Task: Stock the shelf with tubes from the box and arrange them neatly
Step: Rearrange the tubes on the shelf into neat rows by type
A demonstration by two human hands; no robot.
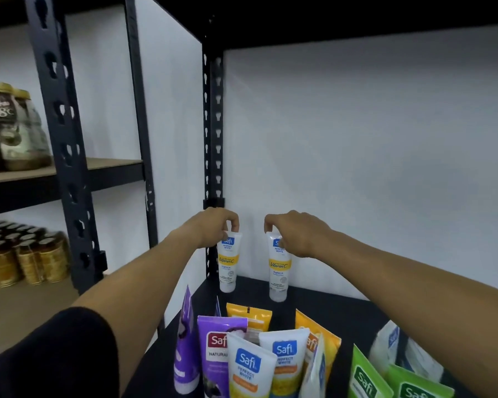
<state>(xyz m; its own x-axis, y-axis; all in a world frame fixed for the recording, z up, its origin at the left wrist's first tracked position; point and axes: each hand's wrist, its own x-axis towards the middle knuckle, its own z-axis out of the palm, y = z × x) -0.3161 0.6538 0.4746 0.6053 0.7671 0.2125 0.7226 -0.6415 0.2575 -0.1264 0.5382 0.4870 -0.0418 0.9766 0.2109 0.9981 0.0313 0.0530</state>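
While two white Safi Vitamin C tubes (279,268) stand cap-down at the back of the dark shelf (342,308), near its rear corner post (212,124), each is pinched at its top crimp: left hand (217,228) on one, right hand (296,234) on the other. Placement seems underway; next, release and fetch from the mixed tubes (256,360) in front.

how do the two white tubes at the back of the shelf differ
The left tube stands close to the corner post; the right tube stands further out along the wall. The left hand pinches the left tube's top edge, leaving its label clear; the right hand pinches the right tube and partly covers its logo. Both stand upright, cap down, with the same white and yellow Vitamin C label.
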